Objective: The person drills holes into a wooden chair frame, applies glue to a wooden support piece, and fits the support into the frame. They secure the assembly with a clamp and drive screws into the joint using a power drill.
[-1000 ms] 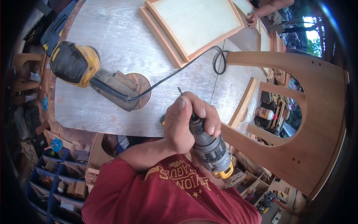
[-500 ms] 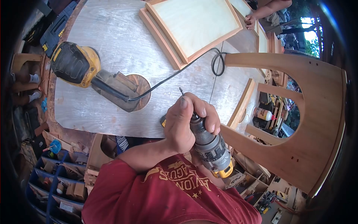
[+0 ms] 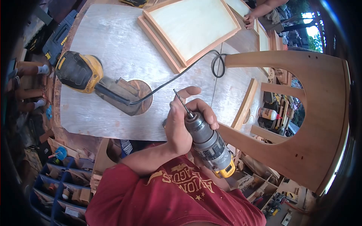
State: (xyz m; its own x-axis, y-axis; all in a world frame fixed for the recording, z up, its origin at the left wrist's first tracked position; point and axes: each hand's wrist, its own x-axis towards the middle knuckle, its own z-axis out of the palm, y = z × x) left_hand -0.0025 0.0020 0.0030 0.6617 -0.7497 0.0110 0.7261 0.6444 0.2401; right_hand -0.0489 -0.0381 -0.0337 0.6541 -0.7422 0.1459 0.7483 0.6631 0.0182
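Note:
My left hand (image 3: 180, 126) is wrapped around the front of a grey and yellow cordless drill (image 3: 209, 145), just behind the chuck, with thumb and forefinger stretched along the thin drill bit (image 3: 181, 101). The bit points up and left, above the pale plywood sheet (image 3: 113, 37). My right hand is hidden beneath the drill body and my red shirt; only a strip of skin shows there.
A yellow and black sander (image 3: 79, 72) lies on the sheet by a round cut-out (image 3: 142, 94), its black cord (image 3: 177, 75) running right. Framed panels (image 3: 188, 26) are stacked beyond. An arched wooden piece (image 3: 313, 113) stands right, with a glue bottle (image 3: 267, 113) behind. Another person's hand (image 3: 249, 20) rests far back.
My left hand has slid back off the chuck, baring the chuck and much more of the bit. The forefinger has straightened. The drill has tipped slightly left.

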